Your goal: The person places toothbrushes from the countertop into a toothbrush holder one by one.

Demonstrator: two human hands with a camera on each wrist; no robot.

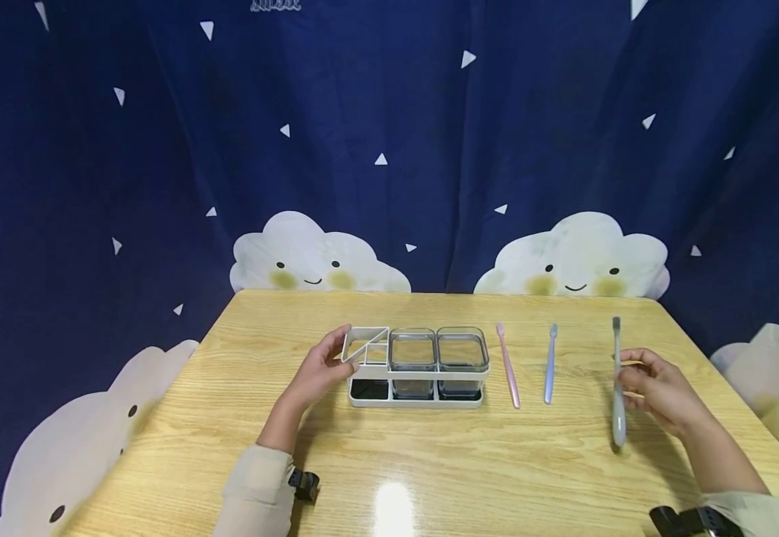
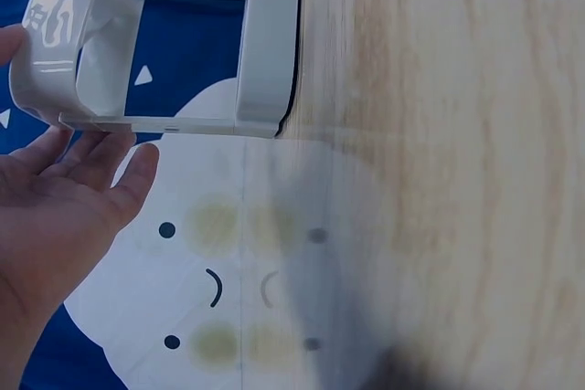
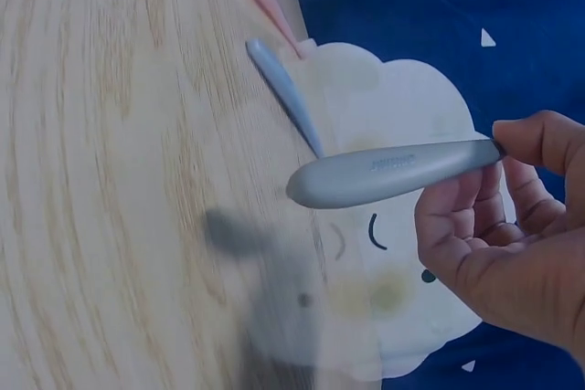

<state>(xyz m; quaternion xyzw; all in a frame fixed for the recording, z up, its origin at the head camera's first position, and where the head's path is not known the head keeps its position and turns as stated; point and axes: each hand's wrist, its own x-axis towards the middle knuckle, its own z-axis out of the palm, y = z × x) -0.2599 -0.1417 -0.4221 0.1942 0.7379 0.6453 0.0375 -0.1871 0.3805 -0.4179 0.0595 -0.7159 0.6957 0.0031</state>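
A white toothbrush holder [image 1: 423, 403] stands on the table with two clear square cups, the left cup [image 1: 413, 350] and the right cup [image 1: 462, 350], set in it. My left hand [image 1: 318, 373] grips the holder's divided left end, thumb in front and fingers round the back. In the left wrist view the fingers lie against the end of the holder [image 2: 270, 43]. My right hand [image 1: 661, 388] pinches a grey toothbrush [image 1: 618, 403] raised off the table, its bristle head pointing away. Between the holder and that hand lie a pink toothbrush [image 1: 509, 367] and a blue toothbrush [image 1: 551, 365].
The light wood table [image 1: 497, 470] ends at the back against a dark blue curtain [image 1: 376, 112] printed with white triangles and smiling clouds. Black wrist cameras are strapped at both sleeves, the left camera [image 1: 305, 485] and the right camera [image 1: 695, 520].
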